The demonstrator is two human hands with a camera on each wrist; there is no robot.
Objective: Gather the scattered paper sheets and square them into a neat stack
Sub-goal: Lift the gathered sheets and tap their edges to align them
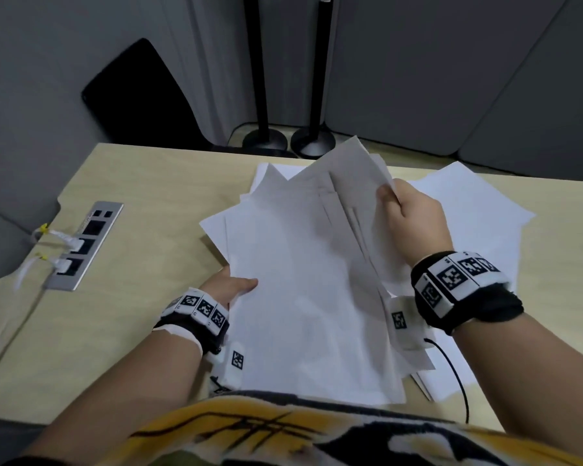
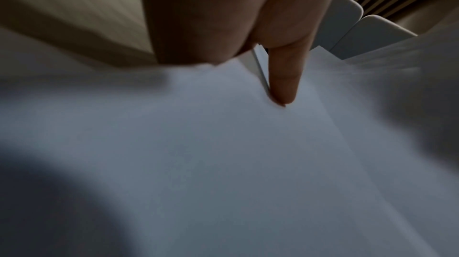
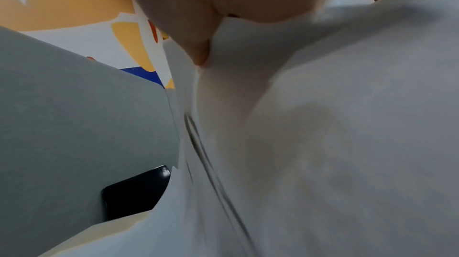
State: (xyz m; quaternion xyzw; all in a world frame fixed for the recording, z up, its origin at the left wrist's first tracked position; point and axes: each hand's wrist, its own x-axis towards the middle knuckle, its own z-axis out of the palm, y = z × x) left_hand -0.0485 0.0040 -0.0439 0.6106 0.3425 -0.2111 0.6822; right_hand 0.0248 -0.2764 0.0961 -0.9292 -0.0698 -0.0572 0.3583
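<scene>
An uneven bundle of white paper sheets (image 1: 303, 270) is lifted off the wooden desk (image 1: 142, 203), its corners fanned out at the far end. My left hand (image 1: 231, 285) holds the bundle's left edge, thumb on top and fingers hidden beneath. In the left wrist view the thumb (image 2: 283, 84) lies across the sheets (image 2: 223, 153). My right hand (image 1: 413, 216) pinches the bundle's upper right edge; the right wrist view shows its thumb (image 3: 198, 45) pressed into the bent paper (image 3: 323, 124). More loose sheets (image 1: 475, 203) lie flat on the desk under and right of the bundle.
A metal socket strip (image 1: 81, 247) with white plugs is set into the desk at the left. Two black pole stands (image 1: 288, 139) rise behind the far edge. A black cable (image 1: 458, 381) trails from my right wrist. Grey partitions (image 1: 451, 68) close off the back.
</scene>
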